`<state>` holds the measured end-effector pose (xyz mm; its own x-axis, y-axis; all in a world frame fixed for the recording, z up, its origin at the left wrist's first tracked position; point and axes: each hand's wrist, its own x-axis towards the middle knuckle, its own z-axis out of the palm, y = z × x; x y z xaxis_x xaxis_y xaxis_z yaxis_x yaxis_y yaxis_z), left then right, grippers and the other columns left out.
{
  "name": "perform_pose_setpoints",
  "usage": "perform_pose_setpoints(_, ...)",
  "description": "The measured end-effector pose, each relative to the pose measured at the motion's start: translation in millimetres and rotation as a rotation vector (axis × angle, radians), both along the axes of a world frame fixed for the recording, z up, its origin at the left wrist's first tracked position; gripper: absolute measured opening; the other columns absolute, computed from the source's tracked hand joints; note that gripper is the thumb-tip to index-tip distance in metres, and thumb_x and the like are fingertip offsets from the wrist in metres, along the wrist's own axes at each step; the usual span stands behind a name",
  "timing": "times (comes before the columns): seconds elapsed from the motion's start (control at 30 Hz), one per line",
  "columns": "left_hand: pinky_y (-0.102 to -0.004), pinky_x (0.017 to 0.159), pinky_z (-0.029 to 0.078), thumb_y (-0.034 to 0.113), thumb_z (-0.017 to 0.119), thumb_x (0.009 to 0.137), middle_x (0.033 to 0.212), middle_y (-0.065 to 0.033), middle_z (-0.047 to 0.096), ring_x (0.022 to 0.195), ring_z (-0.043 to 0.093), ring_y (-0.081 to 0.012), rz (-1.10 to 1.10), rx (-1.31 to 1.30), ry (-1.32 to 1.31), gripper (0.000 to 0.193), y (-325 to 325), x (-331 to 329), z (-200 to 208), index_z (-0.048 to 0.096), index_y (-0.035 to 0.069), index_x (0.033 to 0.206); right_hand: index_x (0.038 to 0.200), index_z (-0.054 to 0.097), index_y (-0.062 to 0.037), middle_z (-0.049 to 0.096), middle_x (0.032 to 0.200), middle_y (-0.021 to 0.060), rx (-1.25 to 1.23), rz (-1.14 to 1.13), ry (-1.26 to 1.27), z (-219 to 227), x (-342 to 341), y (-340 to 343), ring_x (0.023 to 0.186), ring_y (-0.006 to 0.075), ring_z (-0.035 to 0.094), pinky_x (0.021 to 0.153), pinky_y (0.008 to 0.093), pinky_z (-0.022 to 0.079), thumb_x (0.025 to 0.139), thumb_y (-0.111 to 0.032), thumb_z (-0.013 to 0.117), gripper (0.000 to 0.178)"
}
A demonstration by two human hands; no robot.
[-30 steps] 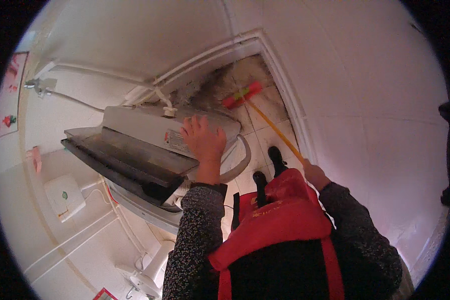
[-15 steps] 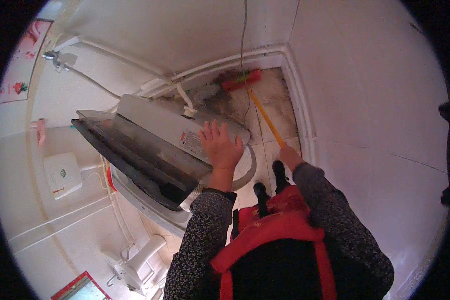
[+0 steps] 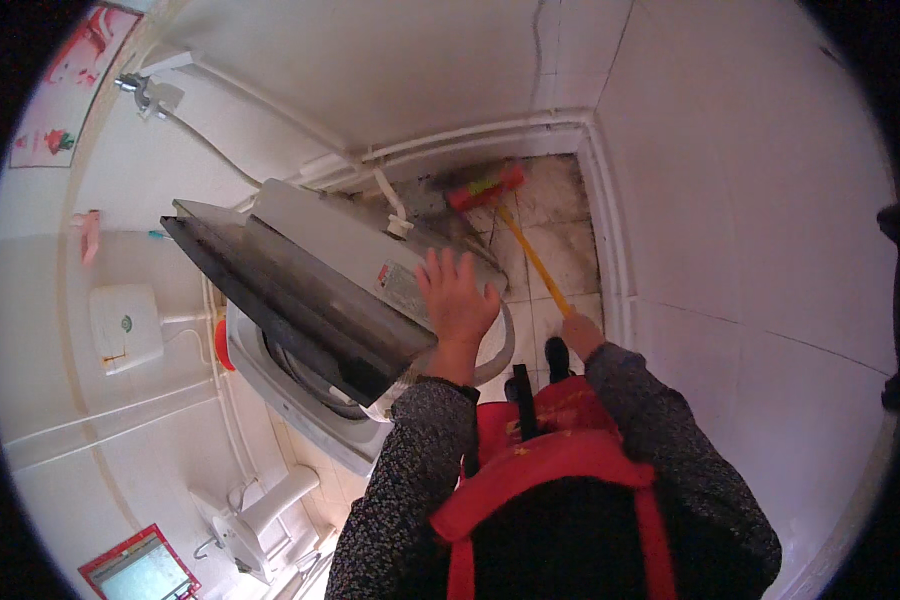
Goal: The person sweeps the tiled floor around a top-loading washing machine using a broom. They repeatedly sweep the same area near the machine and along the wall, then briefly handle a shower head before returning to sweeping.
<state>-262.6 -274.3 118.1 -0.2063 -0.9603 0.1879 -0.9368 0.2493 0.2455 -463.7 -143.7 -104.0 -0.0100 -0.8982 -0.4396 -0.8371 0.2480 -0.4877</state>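
Grasping a red-headed broom (image 3: 533, 257) in the curled right hand (image 3: 582, 334), with the far end at the grimy tiled floor (image 3: 562, 240) beside a grey washing machine (image 3: 320, 242), and laying the left hand (image 3: 458, 305), spread wide, against that machine.

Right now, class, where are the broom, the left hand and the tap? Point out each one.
Broom (image 3: 533, 257): head view, on its yellow handle.
Left hand (image 3: 460, 306): head view, on the back of the hand.
Tap (image 3: 138, 91): head view, on its metal body.
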Motion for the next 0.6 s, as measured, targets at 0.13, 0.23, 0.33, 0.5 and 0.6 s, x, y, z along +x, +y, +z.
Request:
perform_pose_setpoints(0.13,-0.0503,0.097,0.019,0.023,0.062,0.059,0.112,-0.0181,0.045,0.114,0.032,-0.0363,-0.008,0.003,-0.013,0.046,-1,0,3,0.052,0.004,0.100,0.103,0.042,0.0079,0.056,0.073,0.0202,0.018,0.014,-0.023,14,-8,2,0.068,0.0345,0.054,0.058,0.0429,0.044,0.080,-0.017,0.042,0.034)
perform_pose_setpoints(0.23,-0.0505,0.097,0.018,0.024,0.062,0.059,0.112,-0.0181,0.045,0.115,0.032,-0.0360,-0.005,-0.001,-0.013,0.046,-3,-1,7,0.053,0.004,0.100,0.115,0.031,0.0096,0.057,0.072,0.0204,0.097,0.135,0.022,49,-40,58,0.063,0.0349,0.055,0.055,0.0435,0.044,0.081,-0.017,0.042,0.045)
perform_pose_setpoints(0.33,-0.0507,0.097,0.019,0.025,0.061,0.061,0.113,-0.0175,0.045,0.114,0.033,-0.0359,0.009,0.009,-0.027,0.046,-4,-1,10,0.053,0.004,0.101,0.107,0.043,0.0088,0.055,0.068,0.0195,0.228,0.032,0.064,72,-57,89,0.058,0.0344,0.053,0.056,0.0429,0.044,0.077,-0.014,0.046,0.038)
perform_pose_setpoints(0.5,-0.0506,0.097,0.020,0.026,0.062,0.060,0.113,-0.0178,0.046,0.114,0.033,-0.0362,0.011,0.015,-0.035,0.047,-4,-2,9,0.053,0.004,0.101,0.074,0.054,0.0011,0.055,0.068,0.0177,0.024,0.506,0.132,51,-51,42,0.061,0.0332,0.053,0.058,0.0433,0.044,0.075,-0.014,0.048,0.016)
perform_pose_setpoints(0.6,-0.0508,0.096,0.020,0.026,0.062,0.060,0.113,-0.0181,0.046,0.114,0.033,-0.0361,0.011,0.005,-0.026,0.048,-3,-2,5,0.053,0.004,0.101,0.079,0.055,0.0018,0.055,0.069,0.0168,-0.074,0.157,0.033,13,-16,-19,0.061,0.0308,0.054,0.056,0.0405,0.044,0.078,-0.013,0.047,0.017)
